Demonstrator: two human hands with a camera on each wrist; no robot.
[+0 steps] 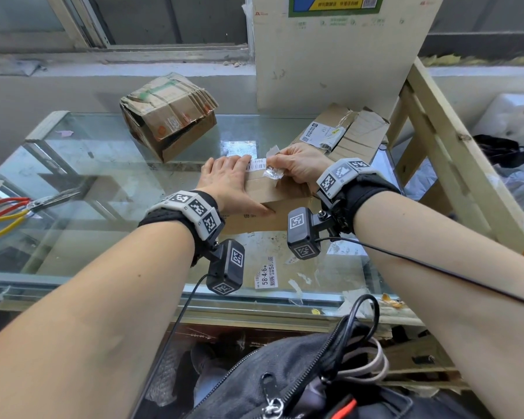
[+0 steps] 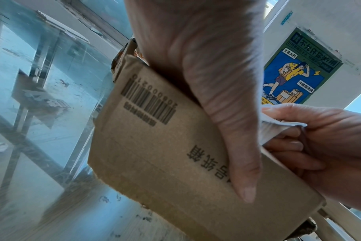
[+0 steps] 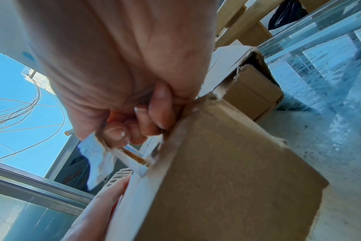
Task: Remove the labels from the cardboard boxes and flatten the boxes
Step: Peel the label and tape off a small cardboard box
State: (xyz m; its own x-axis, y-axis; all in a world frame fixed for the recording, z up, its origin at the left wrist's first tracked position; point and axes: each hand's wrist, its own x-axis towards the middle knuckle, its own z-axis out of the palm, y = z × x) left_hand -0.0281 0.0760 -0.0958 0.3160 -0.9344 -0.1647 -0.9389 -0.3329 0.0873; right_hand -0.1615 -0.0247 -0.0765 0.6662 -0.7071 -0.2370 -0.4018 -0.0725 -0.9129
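**Label half peeled from a small box on the glass table**

Small cardboard box (image 1: pixel 273 192) on the glass table (image 1: pixel 103 182), near the middle, well back from the front edge. Left hand (image 1: pixel 227 179) laid over the box's left side, fingers straight across the top and thumb down the near face, pressing it in place. Right hand (image 1: pixel 297 167) curled at the box's right end, fingertips pinching a crumpled white label (image 1: pixel 271 170) lifted off the top; a barcoded strip still stuck flat between the two hands.

Open glass to the left of the box and in front of it. Scissors (image 1: pixel 22 207) with red and yellow handles near the table's left edge, well apart from the hands. Scraps of peeled paper (image 1: pixel 266 276) stuck on the glass close to the front edge.

Behind on the left, a crushed box (image 1: pixel 170 116) tilted on a corner. Just behind the right hand, a flattened box (image 1: pixel 342 134) with a white shipping label, close to the table's right edge. A tall pale board (image 1: pixel 330 55) upright at the back, and a wooden frame (image 1: pixel 430 122) slanting down the right side, closing in that flank.
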